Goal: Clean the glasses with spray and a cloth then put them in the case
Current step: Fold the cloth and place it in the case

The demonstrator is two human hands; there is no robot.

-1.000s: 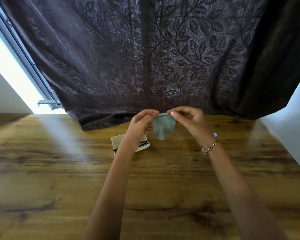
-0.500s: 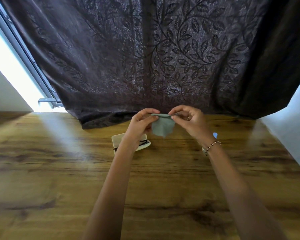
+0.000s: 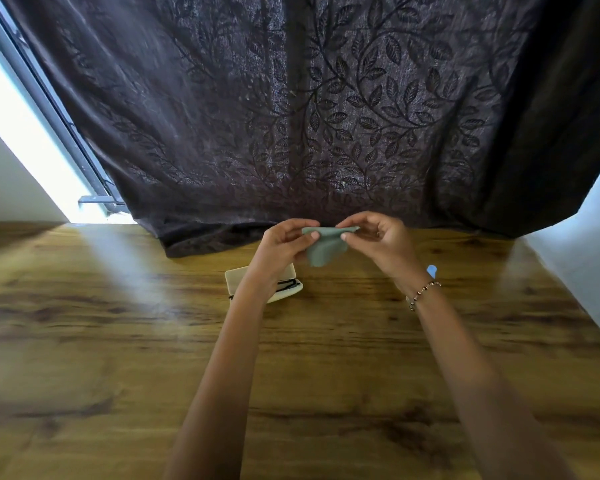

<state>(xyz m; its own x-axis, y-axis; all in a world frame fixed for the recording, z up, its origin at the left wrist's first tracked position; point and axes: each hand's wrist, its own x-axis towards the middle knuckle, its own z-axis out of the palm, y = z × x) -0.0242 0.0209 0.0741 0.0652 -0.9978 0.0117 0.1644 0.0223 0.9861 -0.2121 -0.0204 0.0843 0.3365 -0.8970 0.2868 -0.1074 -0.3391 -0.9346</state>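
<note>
- While both forearms reach up from 6 o'clock over the wooden table [image 3: 118,341], a beaded bracelet [image 3: 425,294] circles the right wrist.
- Just past the forearms lies the cream case [image 3: 238,277], open, with its lid tipped back toward 12 o'clock. The dark glasses [image 3: 288,284] lie in its front half, and the left wrist hides most of them.
- Above the table, the left hand [image 3: 281,249] and the right hand [image 3: 378,239] each pinch the top edge of the grey-green cloth [image 3: 326,249] between thumb and forefinger. The cloth spans the short gap between the two pinches and hangs below them. The case sits at about 7 o'clock from it.
- A small blue object [image 3: 431,270] peeks out at 4 o'clock from the right hand; I cannot tell what it is.
- Compared with a second ago, the cloth hangs shorter and its top edge is drawn flatter. The hands and the case sit about where they were.
- Farthest off, a dark leaf-patterned curtain [image 3: 326,116] drapes onto the table's back edge, with a bright window [image 3: 21,133] at 10 o'clock.
</note>
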